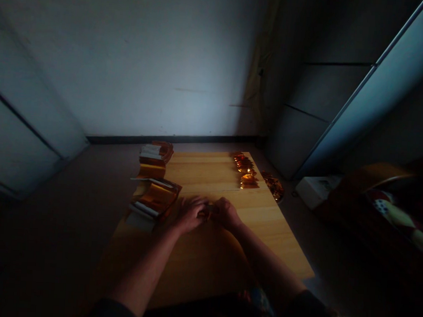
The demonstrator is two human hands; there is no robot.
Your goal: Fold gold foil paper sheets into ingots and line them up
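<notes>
Over the middle of the wooden table point(205, 258), my left hand point(191, 213) and my right hand point(226, 214) meet, fingers curled. Between them is a small folded piece of shiny orange film point(204, 214), mostly hidden by the fingers. To the left of my left hand lies a curved stack of orange film sheets point(161, 197) with pale edges. Behind it is another bent orange sheet point(152, 169), and at the far left corner a bundle with pale strips point(151, 151). Beyond my right hand, small folded orange film pieces point(249, 181) lie in a row near the right edge.
On the floor right of the table, a heap of shiny orange pieces point(274, 187) sits beside a white box point(315, 191). A wooden piece of furniture point(382, 174) holding cloth stands further right. A pale wall point(159, 69) rises behind, with a tall cabinet point(307, 112) at right.
</notes>
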